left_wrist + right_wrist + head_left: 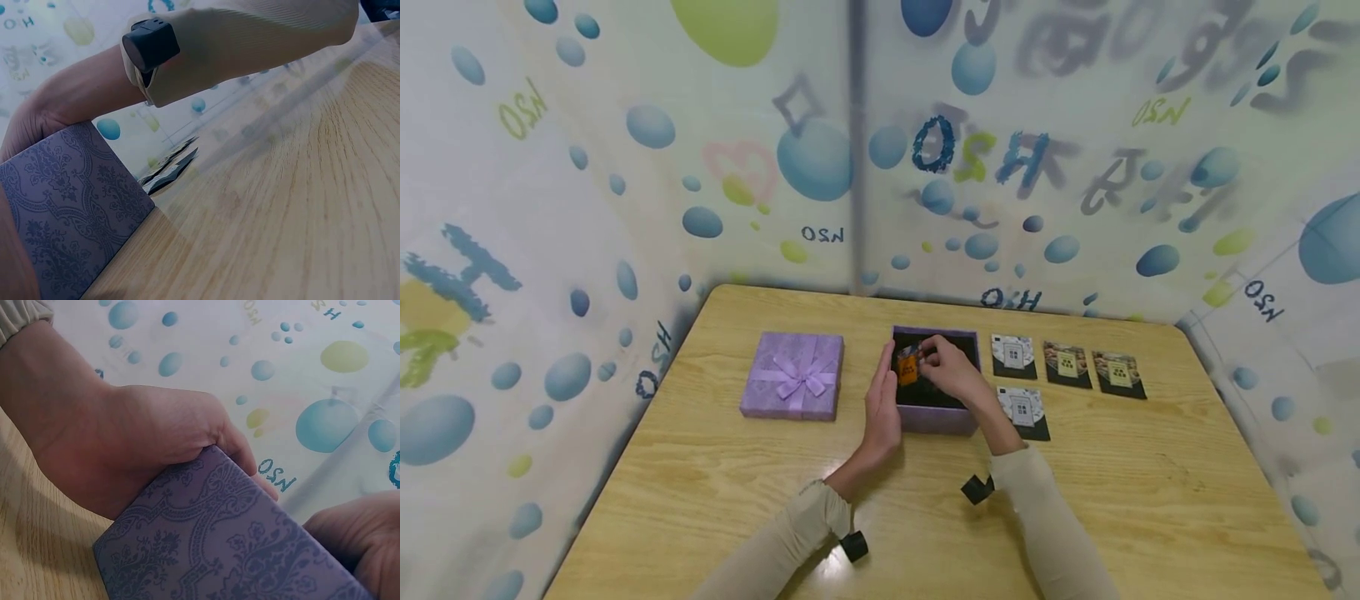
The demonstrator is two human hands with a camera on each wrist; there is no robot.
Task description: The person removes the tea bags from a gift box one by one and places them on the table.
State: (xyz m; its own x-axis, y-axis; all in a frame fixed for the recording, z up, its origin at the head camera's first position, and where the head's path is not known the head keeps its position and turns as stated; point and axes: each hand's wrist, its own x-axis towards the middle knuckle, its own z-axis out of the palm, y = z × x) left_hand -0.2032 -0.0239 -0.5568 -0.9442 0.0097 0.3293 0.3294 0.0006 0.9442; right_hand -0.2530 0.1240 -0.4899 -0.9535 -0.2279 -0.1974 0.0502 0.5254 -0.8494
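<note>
Lid left of open box, packets right — near table free, walls close behind.

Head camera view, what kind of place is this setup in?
Probably a small indoor booth made for recording tabletop work: printed bubble-pattern sheets wall in a wooden table on three sides, with only a purple gift box, its lid and some packets laid out.

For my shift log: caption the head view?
Right hand pinches orange packet inside open purple box; left hand steadies it.
</note>
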